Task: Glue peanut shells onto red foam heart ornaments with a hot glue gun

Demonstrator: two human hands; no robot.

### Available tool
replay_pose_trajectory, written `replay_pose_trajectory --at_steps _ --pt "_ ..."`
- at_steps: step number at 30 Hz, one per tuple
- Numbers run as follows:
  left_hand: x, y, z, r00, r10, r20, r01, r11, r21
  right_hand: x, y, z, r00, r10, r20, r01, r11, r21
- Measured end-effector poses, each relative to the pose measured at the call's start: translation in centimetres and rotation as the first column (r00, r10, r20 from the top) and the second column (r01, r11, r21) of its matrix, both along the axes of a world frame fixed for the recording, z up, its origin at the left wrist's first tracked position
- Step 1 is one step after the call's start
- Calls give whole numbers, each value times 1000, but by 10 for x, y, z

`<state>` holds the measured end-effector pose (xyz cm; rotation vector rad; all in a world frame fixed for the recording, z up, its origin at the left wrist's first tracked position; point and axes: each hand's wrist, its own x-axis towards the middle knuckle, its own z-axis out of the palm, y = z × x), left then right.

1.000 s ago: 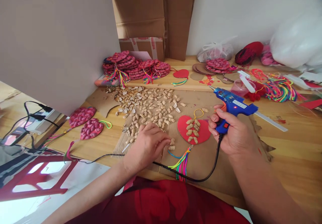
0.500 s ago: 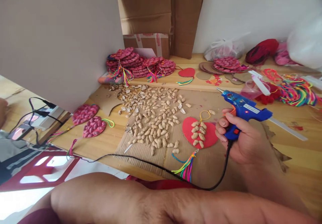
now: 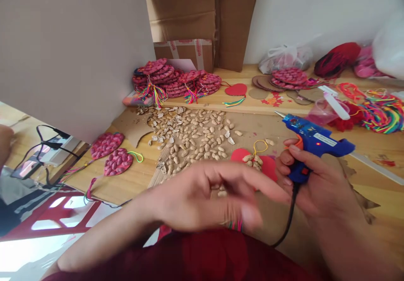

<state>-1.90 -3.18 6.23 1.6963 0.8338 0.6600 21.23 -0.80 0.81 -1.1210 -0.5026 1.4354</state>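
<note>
My right hand (image 3: 304, 176) is wrapped round the grip of a blue hot glue gun (image 3: 315, 138), its nozzle pointing left and a small red light lit. Blurred a little by motion, my left hand (image 3: 208, 197) hangs above the near part of the work surface, thumb and fingers apart, holding nothing I can see. Just beyond it lies a red heart (image 3: 240, 155) with a yellow loop and several peanuts stuck in rows; the hand hides its lower part and most of its tassel. Loose peanuts (image 3: 202, 133) spread over the cardboard to the left.
Stacks of pink peanut-covered pieces (image 3: 176, 81) stand on the back ledge. Two pink hearts (image 3: 118, 162) lie at left, near a power strip (image 3: 58, 148). Colourful cords (image 3: 385, 112) and a plain red heart (image 3: 236, 89) rest at the back. The gun's black cord (image 3: 288, 218) runs down toward me.
My left arm, which lay across the bottom of the view, has swung back so the hand now comes in over the heart's near side. My right hand still holds the glue gun.
</note>
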Motion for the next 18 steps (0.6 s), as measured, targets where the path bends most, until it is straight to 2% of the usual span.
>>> replay_pose_trajectory --at_steps 1,3,5,7,10,12,18 --pt "-2 10 -5 996 83 -43 -78 993 92 0 1 -1 1000 -3 4 3 1000 4" --pt "-9 26 -19 950 268 -162 -207 925 320 1 2 -3 1000 -15 15 15 1000 16" --pt "-17 34 -34 892 339 -301 -173 869 464 1 3 -6 1000 -11 12 11 1000 13" --pt "-22 34 -47 866 274 -419 -48 878 476 2 3 -8 1000 9 -2 -9 1000 10" --pt "-23 24 -61 848 158 -506 99 891 444 1 4 -9 1000 26 -5 -26 1000 -14" --pt "-21 18 -68 835 125 -535 143 891 432 1 4 -8 1000 18 2 -18 999 -32" --pt "-14 11 -78 803 135 -581 196 861 470 -1 5 -6 999 36 4 -36 999 -31"
